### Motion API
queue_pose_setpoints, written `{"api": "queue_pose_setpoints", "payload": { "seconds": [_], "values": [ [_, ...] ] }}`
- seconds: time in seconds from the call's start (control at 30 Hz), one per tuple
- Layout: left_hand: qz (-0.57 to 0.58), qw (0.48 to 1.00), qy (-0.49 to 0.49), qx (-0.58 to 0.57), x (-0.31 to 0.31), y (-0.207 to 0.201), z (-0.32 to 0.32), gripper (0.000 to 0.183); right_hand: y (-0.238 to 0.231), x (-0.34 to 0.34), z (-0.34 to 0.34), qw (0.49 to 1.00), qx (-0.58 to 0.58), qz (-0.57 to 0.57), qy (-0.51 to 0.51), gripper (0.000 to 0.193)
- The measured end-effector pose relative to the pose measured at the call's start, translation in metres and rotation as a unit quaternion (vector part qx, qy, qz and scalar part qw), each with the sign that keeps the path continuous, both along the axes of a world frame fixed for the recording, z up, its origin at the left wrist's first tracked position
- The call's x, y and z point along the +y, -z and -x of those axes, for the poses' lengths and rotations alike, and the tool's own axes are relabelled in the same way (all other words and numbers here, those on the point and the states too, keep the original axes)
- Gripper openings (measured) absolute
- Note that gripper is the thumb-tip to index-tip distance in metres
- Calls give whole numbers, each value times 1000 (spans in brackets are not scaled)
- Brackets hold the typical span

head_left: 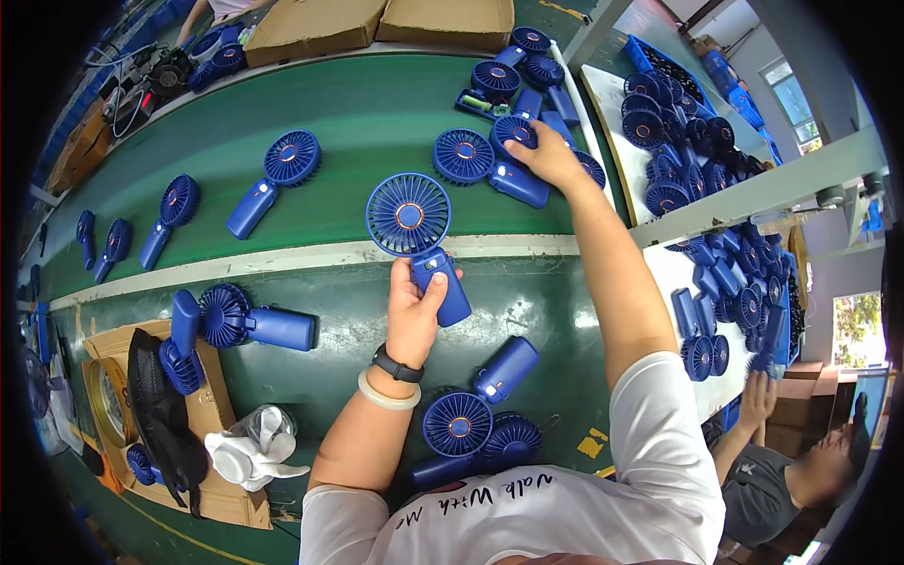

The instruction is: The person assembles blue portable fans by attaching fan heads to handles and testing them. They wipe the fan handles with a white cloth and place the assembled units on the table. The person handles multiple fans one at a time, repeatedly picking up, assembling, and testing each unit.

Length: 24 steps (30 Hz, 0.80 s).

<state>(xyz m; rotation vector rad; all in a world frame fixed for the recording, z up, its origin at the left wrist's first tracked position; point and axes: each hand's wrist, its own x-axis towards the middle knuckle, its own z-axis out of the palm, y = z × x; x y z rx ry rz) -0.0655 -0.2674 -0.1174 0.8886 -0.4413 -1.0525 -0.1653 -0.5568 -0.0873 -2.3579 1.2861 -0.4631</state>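
My left hand (414, 306) is closed around the handle of a blue handheld fan (409, 216), its round grille held upright above the near edge of the green conveyor belt. Reaching over the belt's right end, my right hand (548, 158) has its thumb and fingers on the round head of another blue fan (511, 134). Just left of it lies a similar fan (463, 156). Behind it sits a group of fans (495, 79), one with its handle uncovered and a green part showing inside. Several more fans (293, 157) lie spaced along the belt to the left.
Fans (458, 424) lie on the green bench before me, others (282, 328) at its left. White gloves (250, 450) rest beside a cardboard piece (221, 414) with a black cloth item. Fans (659, 141) crowd a white table at right, where a co-worker (767, 480) handles some. Cardboard boxes (315, 28) stand behind.
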Motion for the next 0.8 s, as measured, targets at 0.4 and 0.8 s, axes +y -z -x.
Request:
{"api": "queue_pose_setpoints", "payload": {
  "seconds": [0.4,0.8],
  "values": [
    [-23,999,11,26,3,1,-4,29,-37,-45,-67,981,166,105,8,66],
    [-19,999,42,-8,12,6,-5,39,-3,-56,-128,970,42,237,31,78]
  ]
}}
